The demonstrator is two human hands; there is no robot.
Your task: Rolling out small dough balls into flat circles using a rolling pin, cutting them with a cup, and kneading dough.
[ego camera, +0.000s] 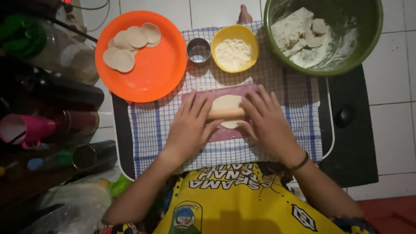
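Rolling is the step in hand: your left hand (pixel 189 128) and right hand (pixel 266 123) lie flat, fingers spread and open, palms pressing the two ends of the wooden rolling pin (pixel 226 114). Nothing is gripped; the pin is held only by downward pressure. The pin lies across the dough disc (pixel 227 104), which sits on a pinkish board (pixel 225 134) on the checked cloth (pixel 147 125) spread over the floor.

To roll well, in my judgement: keep both palms level so the sheet thins evenly, stay near the pin's ends and clear of the dough, and turn the disc between passes to hold it round.

Containers:
- Orange plate (pixel 151 73), upper left: several cut round dough discs (pixel 128 43) overlapping near its far rim; the remainder is bare.
- Yellow bowl (pixel 216 41), beyond the board: white flour (pixel 233 53).
- Green basin (pixel 368 39), upper right: floured dough scraps (pixel 299 34).
- Round metal cutter (pixel 198 51), between plate and bowl: nothing inside.
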